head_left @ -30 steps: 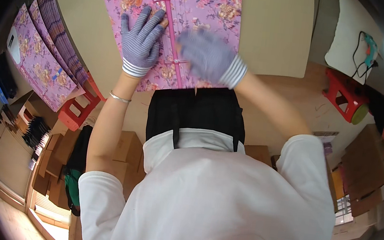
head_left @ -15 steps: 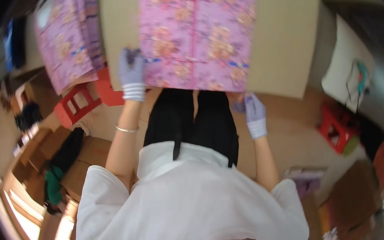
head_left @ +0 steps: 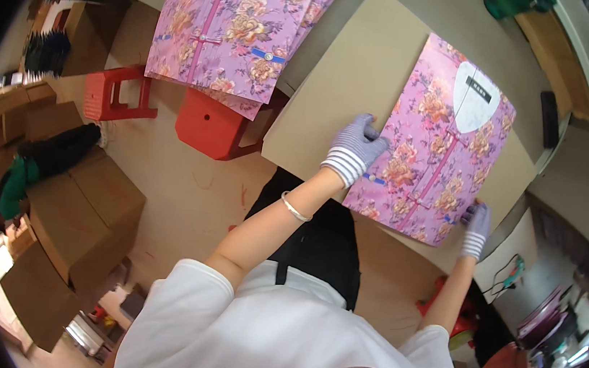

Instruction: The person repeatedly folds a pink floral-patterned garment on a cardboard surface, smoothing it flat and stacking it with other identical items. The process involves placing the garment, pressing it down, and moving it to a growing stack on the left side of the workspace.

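Note:
A pink floral printed card [head_left: 429, 148], with a jacket-front pattern and a white panel at its neck, lies tilted on a plain tan board [head_left: 355, 67]. My left hand [head_left: 357, 146], in a thin lilac glove with a white-striped cuff, grips the card's left edge with bent fingers. At the lower right edge, my gloved right hand [head_left: 477, 223] has its fingers curled around the border; some fingertips are hidden. Several matching floral cards [head_left: 233, 24] lie stacked to the left, overhanging the table edge.
Red plastic stools [head_left: 207, 123] stand under the table at the left. Brown cartons [head_left: 88, 211] fill the floor further left, near a person in green [head_left: 18, 185]. A dark green object [head_left: 511, 1] is at the far right, with a black bar [head_left: 549, 118] near the table's edge.
The view has swung, so the card and board now appear tilted and further right. Both hands stay at the card's sides, and the left stack now sits nearer the top middle.

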